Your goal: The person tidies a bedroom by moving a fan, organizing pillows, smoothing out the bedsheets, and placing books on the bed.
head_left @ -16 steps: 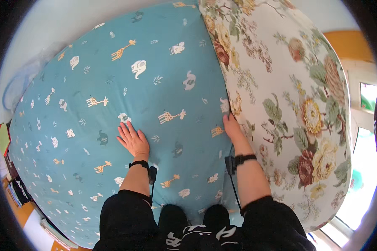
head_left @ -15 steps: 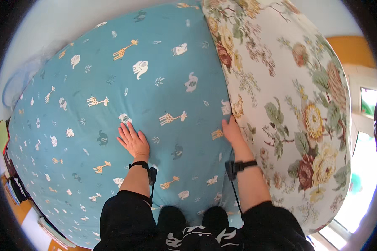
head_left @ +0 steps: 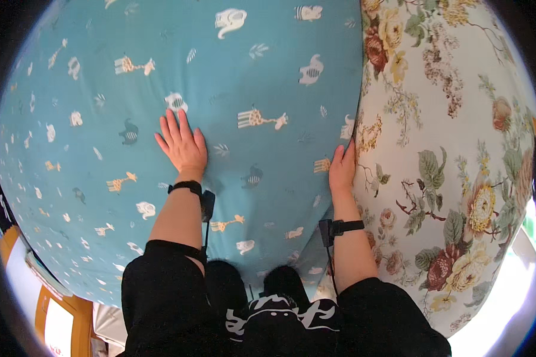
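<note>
A blue sheet (head_left: 232, 172) printed with elephants, giraffes and small leaves spreads over the bed. My left hand (head_left: 184, 149) lies palm down on it with the fingers spread, just below a white elephant print. To the right, a floral cloth (head_left: 411, 178) with roses and green leaves meets the blue sheet along a long seam line. At that line rests my right hand (head_left: 343, 169), turned on its edge. Its thumb and forefinger stretch forward; the other fingers are hidden along the fold. I see no object in either hand.
Black straps with small dark boxes (head_left: 207, 205) and cables sit on both my wrists. My knees in black (head_left: 284, 279) rest on the blue sheet. Beyond the bed's lower left edge stands orange-brown wooden furniture (head_left: 80, 309). Bright light comes from the right.
The view has shifted nearer to the bed, and the wall at the top has left it. Both hands stay at about the same prints on the sheet.
</note>
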`<state>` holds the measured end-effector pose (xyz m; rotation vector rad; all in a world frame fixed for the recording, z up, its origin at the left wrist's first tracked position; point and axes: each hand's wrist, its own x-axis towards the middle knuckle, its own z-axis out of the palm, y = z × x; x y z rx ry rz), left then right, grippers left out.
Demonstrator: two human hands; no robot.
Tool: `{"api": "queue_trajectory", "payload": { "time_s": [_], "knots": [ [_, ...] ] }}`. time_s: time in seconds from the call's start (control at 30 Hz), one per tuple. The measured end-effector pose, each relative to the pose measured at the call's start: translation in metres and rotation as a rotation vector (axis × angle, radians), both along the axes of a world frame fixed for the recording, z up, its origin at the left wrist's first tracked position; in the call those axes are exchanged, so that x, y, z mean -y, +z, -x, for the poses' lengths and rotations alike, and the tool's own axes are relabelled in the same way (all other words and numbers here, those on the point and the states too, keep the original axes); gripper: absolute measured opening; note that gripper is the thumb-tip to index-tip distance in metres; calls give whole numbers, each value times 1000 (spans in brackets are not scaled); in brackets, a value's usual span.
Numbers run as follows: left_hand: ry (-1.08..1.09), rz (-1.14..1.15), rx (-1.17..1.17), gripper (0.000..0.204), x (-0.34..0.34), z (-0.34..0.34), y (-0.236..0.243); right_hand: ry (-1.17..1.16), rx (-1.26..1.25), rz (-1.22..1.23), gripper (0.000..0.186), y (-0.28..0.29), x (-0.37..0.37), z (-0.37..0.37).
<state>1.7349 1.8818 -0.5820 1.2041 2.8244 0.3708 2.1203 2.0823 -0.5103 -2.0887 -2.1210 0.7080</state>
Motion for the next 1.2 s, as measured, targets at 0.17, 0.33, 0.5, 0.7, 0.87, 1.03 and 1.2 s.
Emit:
{"api": "queue_trajectory", "payload": {
  "time_s": [0.17,0.33,0.5,0.7,0.87,1.03,1.2],
  "knots": [
    [-7,-52,15,72,-15,-11,-2,-122,-32,185,71,-25,-24,-48],
    [-9,-106,2,71,-6,-12,-4,-168,-114,42,71,-16,-7,-22],
    [-27,-90,-26,72,10,-3,-14,224,152,-372,68,22,63,42],
    [-60,-157,-109,67,-3,-27,-23,209,-486,88,62,33,226,46],
    [-58,-158,-172,64,13,-17,-31,-12,48,46,64,53,250,-119],
    [-55,-190,-179,64,18,-24,-30,-144,78,22,63,34,269,-173],
    [-50,-187,-229,65,21,-13,-23,-262,-19,315,64,26,225,-189]
  ]
}}
